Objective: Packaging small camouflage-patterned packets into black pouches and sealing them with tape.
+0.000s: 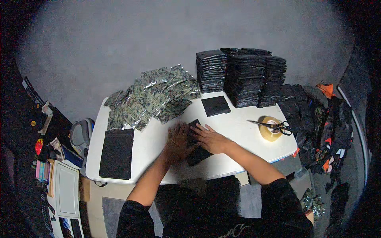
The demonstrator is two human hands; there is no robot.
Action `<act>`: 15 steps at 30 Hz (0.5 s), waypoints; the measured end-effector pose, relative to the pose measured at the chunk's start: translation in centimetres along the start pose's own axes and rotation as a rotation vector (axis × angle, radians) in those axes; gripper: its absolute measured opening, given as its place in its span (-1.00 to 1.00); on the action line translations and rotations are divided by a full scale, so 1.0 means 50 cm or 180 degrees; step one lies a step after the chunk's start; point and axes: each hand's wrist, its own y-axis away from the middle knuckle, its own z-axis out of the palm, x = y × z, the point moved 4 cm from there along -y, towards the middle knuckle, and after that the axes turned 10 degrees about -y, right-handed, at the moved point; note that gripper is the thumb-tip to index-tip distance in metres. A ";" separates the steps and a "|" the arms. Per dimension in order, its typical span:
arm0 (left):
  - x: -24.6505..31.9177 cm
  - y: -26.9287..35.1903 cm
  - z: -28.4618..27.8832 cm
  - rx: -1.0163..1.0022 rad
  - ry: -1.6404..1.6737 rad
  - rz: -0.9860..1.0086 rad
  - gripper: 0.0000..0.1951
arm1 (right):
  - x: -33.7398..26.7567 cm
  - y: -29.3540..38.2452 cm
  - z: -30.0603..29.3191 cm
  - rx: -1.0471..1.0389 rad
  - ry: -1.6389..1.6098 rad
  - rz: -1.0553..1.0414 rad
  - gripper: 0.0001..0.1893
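Both palms lie flat on a folded black piece [198, 156], fabric or plastic, near the white table's [148, 160] front edge. My left hand [178, 142] covers its left side, and my right hand [211, 138] rests over its upper right part with spread fingers. Behind them is a small flat black packet [216, 106]. A larger black flat sheet or stack [116, 153] lies at the table's left. Camouflage-patterned items in clear plastic [154, 95] form a loose pile at the back left. Tall stacks of black packets [245, 77] stand at the back right.
Black-handled scissors [275, 127] lie across a roll of clear tape [269, 135] on the table's right side. Beyond the right edge is a heap of dark and orange fabric [324, 131]. A white cabinet [68, 189] and a grey chair [80, 134] stand at the left.
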 end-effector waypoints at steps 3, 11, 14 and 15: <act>0.006 -0.001 -0.006 -0.0054 0.0068 0.0047 0.00 | -0.009 0.024 -0.002 0.0054 -0.0091 0.0071 -0.40; -0.148 0.012 0.010 0.0354 0.1229 -0.0821 -0.28 | -0.004 0.047 -0.022 0.1710 -0.2216 0.0701 -0.50; -0.111 -0.042 -0.020 0.0197 0.0691 -0.0925 -0.50 | 0.044 0.049 -0.009 0.1958 -0.2248 0.1138 -0.57; -0.146 -0.039 0.010 -0.0175 0.0886 -0.1032 -0.54 | 0.041 0.017 -0.007 0.1943 -0.2445 0.1164 -0.56</act>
